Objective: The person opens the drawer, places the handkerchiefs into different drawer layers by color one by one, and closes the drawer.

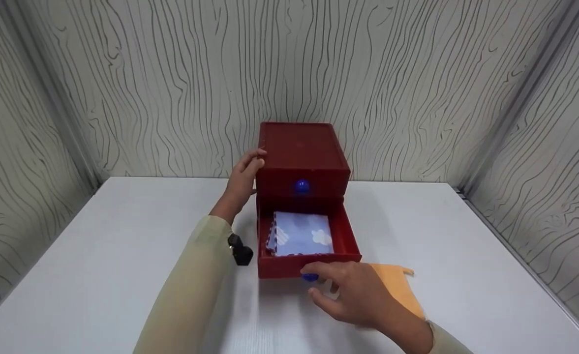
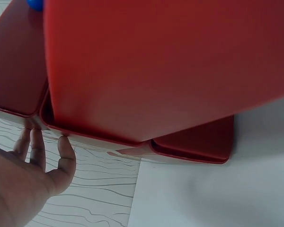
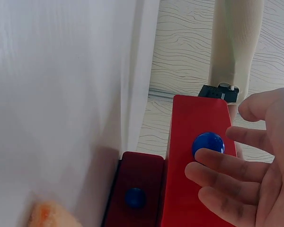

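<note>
A red drawer unit with blue knobs stands on the table. One of its lower drawers is pulled out toward me, and inside it lies a folded light blue cloth with white shapes. My left hand rests against the unit's left side near the top, fingertips touching the side wall in the left wrist view. Close to the blue knob of the pulled-out drawer is my right hand, its fingers spread and loosely bent beside the knob, not gripping it.
An orange cloth lies on the white table, partly hidden under my right hand. Below the pulled-out drawer sits another drawer, pushed in, with its own blue knob. Wood-patterned panels stand behind and at both sides.
</note>
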